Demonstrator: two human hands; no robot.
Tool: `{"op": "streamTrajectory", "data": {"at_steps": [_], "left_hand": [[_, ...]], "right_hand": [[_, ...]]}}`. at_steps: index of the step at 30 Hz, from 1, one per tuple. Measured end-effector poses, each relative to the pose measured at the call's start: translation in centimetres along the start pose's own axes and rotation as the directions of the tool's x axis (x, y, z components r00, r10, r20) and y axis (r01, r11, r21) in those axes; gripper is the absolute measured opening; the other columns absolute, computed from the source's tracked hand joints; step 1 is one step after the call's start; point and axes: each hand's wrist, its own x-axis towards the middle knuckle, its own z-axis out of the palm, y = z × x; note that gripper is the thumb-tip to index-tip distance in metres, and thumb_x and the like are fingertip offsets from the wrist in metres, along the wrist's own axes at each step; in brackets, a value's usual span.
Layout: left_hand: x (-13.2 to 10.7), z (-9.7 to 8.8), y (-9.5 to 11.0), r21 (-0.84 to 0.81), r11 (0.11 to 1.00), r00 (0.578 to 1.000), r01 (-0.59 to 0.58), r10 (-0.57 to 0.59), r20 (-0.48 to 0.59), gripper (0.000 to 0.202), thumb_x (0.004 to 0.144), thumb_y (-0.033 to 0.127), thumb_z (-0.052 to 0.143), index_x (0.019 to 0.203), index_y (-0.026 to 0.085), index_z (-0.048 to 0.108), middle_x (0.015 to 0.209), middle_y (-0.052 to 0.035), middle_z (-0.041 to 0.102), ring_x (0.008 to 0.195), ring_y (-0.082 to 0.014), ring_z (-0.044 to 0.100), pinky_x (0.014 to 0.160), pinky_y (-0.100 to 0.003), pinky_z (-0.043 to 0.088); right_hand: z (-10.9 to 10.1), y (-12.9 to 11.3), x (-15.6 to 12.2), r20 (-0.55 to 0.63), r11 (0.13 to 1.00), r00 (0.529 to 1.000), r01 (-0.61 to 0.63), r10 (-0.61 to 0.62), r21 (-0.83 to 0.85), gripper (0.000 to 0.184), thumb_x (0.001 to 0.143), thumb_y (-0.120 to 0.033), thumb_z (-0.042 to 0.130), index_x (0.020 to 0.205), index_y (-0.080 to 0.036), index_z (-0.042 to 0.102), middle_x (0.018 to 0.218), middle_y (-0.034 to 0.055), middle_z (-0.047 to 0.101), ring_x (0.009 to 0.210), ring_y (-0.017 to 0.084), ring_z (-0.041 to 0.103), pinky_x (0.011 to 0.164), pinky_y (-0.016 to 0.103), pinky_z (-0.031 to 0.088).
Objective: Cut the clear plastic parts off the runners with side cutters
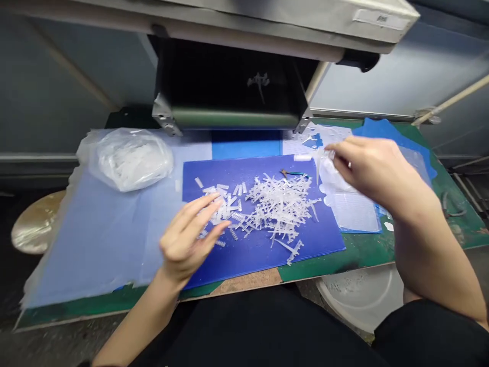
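Clear moulded plastic runners (275, 204) lie in a loose heap across the middle of a dark blue plastic mat (263, 260), with short cut pieces scattered toward the mat's left side. My left hand (187, 239) is over the left edge of that heap, its fingers (202, 214) slightly spread and curved, holding nothing I can see. Their tips are right at the pieces, though I can't tell whether they touch. My right hand (367, 168) is above the mat's right edge, its fingers (344, 153) pinched closed on a thin clear plastic piece (318, 165) that hangs down from them.

Small cutters with teal handles (294, 174) lie at the far edge of the mat, just behind the heap. Left of the mat, a clear plastic bag stuffed with more pieces (132, 158) rests on a pale blue sheet (95, 239). Right of the mat, under my right hand, is a clear grid-patterned sheet (353, 214), with bright blue sheets (393, 133) beyond it. All of this sits on a green-topped desk (355, 252). Past the mat's far side, a black metal housing (229, 81) hangs over the desk, and a round white basin (359, 300) sits below the desk's near edge, to the right of the mat.
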Motion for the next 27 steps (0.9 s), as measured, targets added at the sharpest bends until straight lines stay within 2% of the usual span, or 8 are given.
{"op": "streamTrajectory", "data": {"at_steps": [5,9,10,12,14,16,22,27], "left_hand": [[-0.3,0.8,2.0,-0.075,0.990,0.985,-0.116,0.124,0.119,0.072,0.095,0.018,0.078,0.161,0.017,0.050,0.145,-0.0148,0.072,0.135,-0.0268,0.071,0.110,-0.044,0.066],[-2.8,-0.8,1.5,-0.256,0.957,0.986,0.140,-0.112,0.123,0.041,0.100,0.009,0.066,0.140,0.017,0.071,0.128,-0.0091,0.081,0.116,-0.0218,0.081,0.097,-0.034,0.072],[-3.4,-1.4,1.3,-0.342,0.886,0.948,0.314,-0.274,0.160,0.034,0.101,0.013,0.066,0.133,0.019,0.076,0.123,-0.0071,0.083,0.109,-0.0208,0.083,0.095,-0.033,0.072],[-4.5,-2.7,1.0,-0.493,0.582,0.757,0.647,-0.568,0.322,0.025,0.100,0.027,0.071,0.123,0.022,0.081,0.112,-0.0045,0.085,0.099,-0.0212,0.085,0.093,-0.033,0.073],[-5.1,-3.7,0.7,-0.542,0.275,0.562,0.794,-0.673,0.481,0.028,0.096,0.039,0.077,0.119,0.023,0.083,0.106,-0.0051,0.086,0.097,-0.0237,0.085,0.095,-0.037,0.073],[-5.6,-4.4,0.2,-0.540,0.178,0.496,0.823,-0.688,0.529,0.033,0.093,0.043,0.080,0.117,0.022,0.084,0.108,-0.0062,0.086,0.102,-0.0261,0.084,0.100,-0.040,0.071],[-6.8,-5.4,-0.9,-0.492,0.212,0.467,0.844,-0.741,0.483,0.033,0.090,0.042,0.082,0.117,0.023,0.084,0.110,-0.0051,0.085,0.104,-0.0250,0.084,0.104,-0.039,0.069],[-7.6,-5.3,-0.6,-0.362,0.401,0.512,0.841,-0.805,0.299,0.029,0.092,0.044,0.080,0.113,0.025,0.086,0.113,-0.0025,0.085,0.103,-0.0254,0.084,0.103,-0.041,0.069]], "right_hand": [[-1.6,-13.7,-2.2,0.211,0.906,0.898,0.412,-0.386,-0.097,0.040,0.078,0.019,0.043,0.078,-0.015,0.063,0.071,0.0033,0.052,0.057,0.016,0.036,0.055,0.035,0.029],[0.7,-17.2,-1.4,0.072,0.906,0.928,0.338,-0.366,0.254,0.026,0.100,-0.002,0.055,0.117,-0.011,0.072,0.087,0.0083,0.069,0.069,0.021,0.060,0.060,0.036,0.049],[1.6,-17.5,-1.3,0.015,0.879,0.962,0.243,-0.273,0.411,0.030,0.105,-0.012,0.060,0.133,-0.013,0.070,0.100,0.0107,0.075,0.082,0.023,0.070,0.070,0.038,0.058],[3.6,-18.2,-1.4,0.019,0.717,0.999,0.017,-0.042,0.697,0.042,0.108,-0.026,0.064,0.149,-0.023,0.065,0.129,0.0107,0.078,0.114,0.025,0.076,0.096,0.043,0.065],[5.6,-19.1,-1.6,0.205,0.463,0.977,-0.211,0.064,0.861,0.043,0.105,-0.030,0.068,0.148,-0.030,0.068,0.141,0.0063,0.075,0.130,0.026,0.073,0.109,0.047,0.064],[7.3,-20.3,-1.7,0.358,0.272,0.933,-0.350,0.020,0.896,0.043,0.099,-0.035,0.077,0.141,-0.030,0.074,0.136,0.0057,0.078,0.126,0.029,0.076,0.109,0.050,0.064],[10.8,-23.8,-1.5,0.389,0.231,0.916,-0.402,0.101,0.886,0.022,0.094,-0.040,0.082,0.114,-0.030,0.087,0.110,0.0031,0.086,0.102,0.028,0.084,0.098,0.047,0.070],[14.2,-25.9,-1.4,0.293,0.302,0.899,-0.392,0.326,0.869,0.022,0.095,-0.043,0.079,0.111,-0.030,0.088,0.112,0.0028,0.086,0.104,0.031,0.083,0.104,0.054,0.067]]}}
